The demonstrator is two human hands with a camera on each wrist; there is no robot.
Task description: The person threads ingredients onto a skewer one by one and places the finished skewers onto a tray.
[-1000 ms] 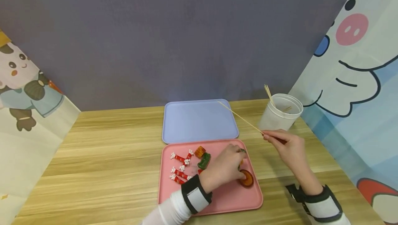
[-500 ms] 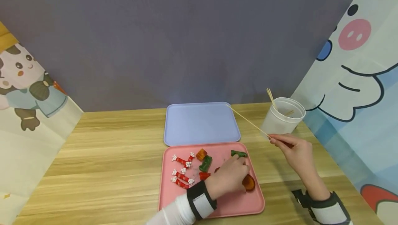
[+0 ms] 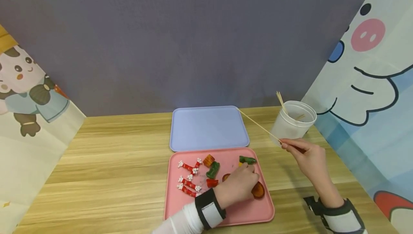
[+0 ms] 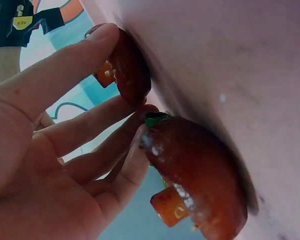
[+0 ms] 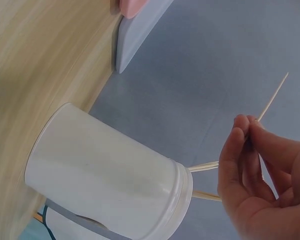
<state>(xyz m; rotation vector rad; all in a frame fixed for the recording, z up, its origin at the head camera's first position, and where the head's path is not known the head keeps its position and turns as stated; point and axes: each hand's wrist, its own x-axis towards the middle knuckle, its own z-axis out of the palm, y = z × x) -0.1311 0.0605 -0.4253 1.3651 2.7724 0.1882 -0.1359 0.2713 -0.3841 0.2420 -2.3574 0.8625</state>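
In the head view my left hand (image 3: 238, 185) reaches low over the pink tray (image 3: 245, 214). Its thumb and index finger pinch a brown mushroom (image 3: 258, 190) at the tray's right side; the left wrist view shows that mushroom (image 4: 132, 70) lying cap down with its orange stem outward. A second mushroom (image 4: 200, 175) sits closer to that camera, partly covered by my hand in the head view. Off the tray's right side, my right hand (image 3: 306, 157) holds a thin wooden skewer (image 3: 258, 124) near one end, pointing up and left. Thumb and fingertips grip it in the right wrist view.
The pink tray also bears red sticks with white frilly ends (image 3: 188, 182), green pepper pieces (image 3: 213, 170), a red piece (image 3: 212, 183) and an orange-brown cube (image 3: 208, 160). Behind it lies a blue tray (image 3: 208, 128). A white tub (image 3: 290, 124) of skewers stands at right.
The head view has shifted slightly. My left hand has drawn back a little from the tray's far right corner, uncovering the green piece there. The right hand keeps the skewer.
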